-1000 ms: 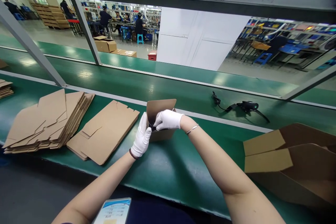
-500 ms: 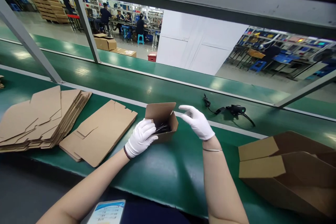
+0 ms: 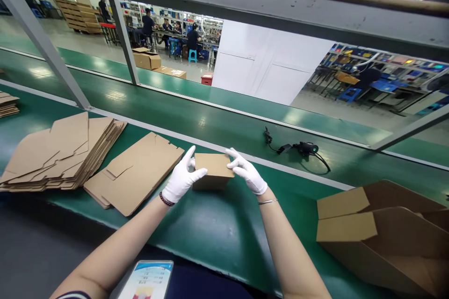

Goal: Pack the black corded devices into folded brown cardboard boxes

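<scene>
A small brown cardboard box (image 3: 212,165) sits on the green work surface (image 3: 224,224) with its lid folded down over the top. The contents are hidden under the lid. My left hand (image 3: 181,178), in a white glove, holds the box's left side, thumb at the lid's edge and index finger stretched upward. At the right end of the lid, my right hand (image 3: 247,171), also gloved in white, grips the edge with its fingertips.
Flat cardboard blanks (image 3: 136,173) lie left of the box, beside a taller stack of blanks (image 3: 56,159). Behind to the right is a black cabled device (image 3: 307,148). A large open carton (image 3: 347,229) stands at right. Metal posts (image 3: 122,35) rise behind the surface.
The box's raised lid has come down, covering the dark items inside. My right hand has moved left onto the box. My left hand has shifted from its front to its left side.
</scene>
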Demonstrator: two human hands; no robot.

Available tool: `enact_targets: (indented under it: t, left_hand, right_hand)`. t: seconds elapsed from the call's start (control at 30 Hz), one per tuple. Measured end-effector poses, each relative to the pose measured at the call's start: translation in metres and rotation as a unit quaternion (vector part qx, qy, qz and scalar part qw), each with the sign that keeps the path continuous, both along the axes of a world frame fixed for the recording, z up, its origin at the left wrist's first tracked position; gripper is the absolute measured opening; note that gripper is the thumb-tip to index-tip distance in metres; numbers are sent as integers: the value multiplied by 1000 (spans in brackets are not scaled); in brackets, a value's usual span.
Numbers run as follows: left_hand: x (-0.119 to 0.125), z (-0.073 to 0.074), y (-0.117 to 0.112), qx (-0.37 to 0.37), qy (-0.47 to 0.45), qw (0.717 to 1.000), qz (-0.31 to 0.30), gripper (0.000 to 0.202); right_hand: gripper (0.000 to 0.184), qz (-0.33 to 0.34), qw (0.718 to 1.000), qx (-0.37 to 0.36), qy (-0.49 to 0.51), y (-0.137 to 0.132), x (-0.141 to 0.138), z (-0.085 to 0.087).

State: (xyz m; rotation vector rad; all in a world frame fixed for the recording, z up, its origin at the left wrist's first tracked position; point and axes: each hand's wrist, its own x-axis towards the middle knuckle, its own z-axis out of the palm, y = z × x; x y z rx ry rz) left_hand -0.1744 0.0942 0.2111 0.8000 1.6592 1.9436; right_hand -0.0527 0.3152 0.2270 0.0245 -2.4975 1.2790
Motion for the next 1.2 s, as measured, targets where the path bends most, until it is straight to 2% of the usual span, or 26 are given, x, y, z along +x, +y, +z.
enact_targets:
  t: [0.1,0.2,0.33,0.43,0.6,0.73,1.07,1.13,1.2]
  left_hand:
    - [-1,-4,5,-25,19,998,58,79]
    - [-4,-23,12,8,123,985,125,68]
    - [-12,-41,13,55,275,941,188,27]
    - [-21,-42,11,73,322,926,184,20]
    - [-33,-42,5,68,411,894,165,28]
    - [-32,-42,1,55,456,871,173,28]
    - [-39,-40,2,78,514,836,176,18]
    - [-42,-41,1,81,532,823,182,21]
    - [-43,-41,1,89,560,806,171,29]
  right_hand:
    - [39,35,991,131,13,-5,-9,7]
    - [44,53,956,286,40,-11,-20,7]
    - [46,34,922,383,50,-15,-23,4]
    - [48,24,908,418,34,-16,-22,4]
    - [51,19,889,457,6,-18,-22,6]
    - [53,22,878,478,1,-17,-22,7]
    - [48,17,874,486,-7,-21,-21,10]
    - [51,17,871,491,-27,-23,-20,11]
    - [62,16,870,491,-48,-25,-19,12]
